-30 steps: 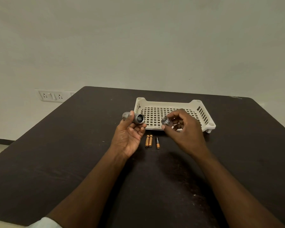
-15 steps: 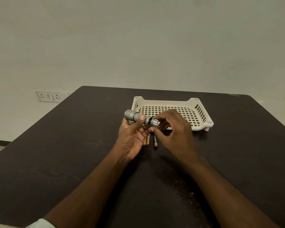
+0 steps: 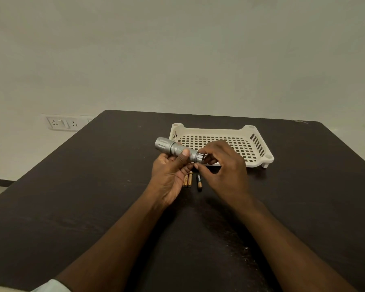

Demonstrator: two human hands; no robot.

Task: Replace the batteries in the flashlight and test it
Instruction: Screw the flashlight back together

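Observation:
A silver flashlight [image 3: 175, 149] lies level above the table, head pointing left. My left hand [image 3: 170, 175] grips its body from below, thumb over the knurled barrel. My right hand [image 3: 221, 165] pinches the tail cap [image 3: 200, 158] at the flashlight's right end, cap and barrel touching. On the table under my hands lie three small batteries: two copper-coloured ones [image 3: 188, 179] side by side and one black-and-copper one [image 3: 199, 182] just to their right.
A cream slotted plastic tray [image 3: 259, 144] stands on the dark table [image 3: 93, 197] just behind my hands, nothing visible inside it. A wall socket plate [image 3: 61, 123] sits on the wall at far left.
One second ago the tail cap was apart in my right hand and the barrel's open end faced me. The cap has since been brought onto the barrel, which now lies level.

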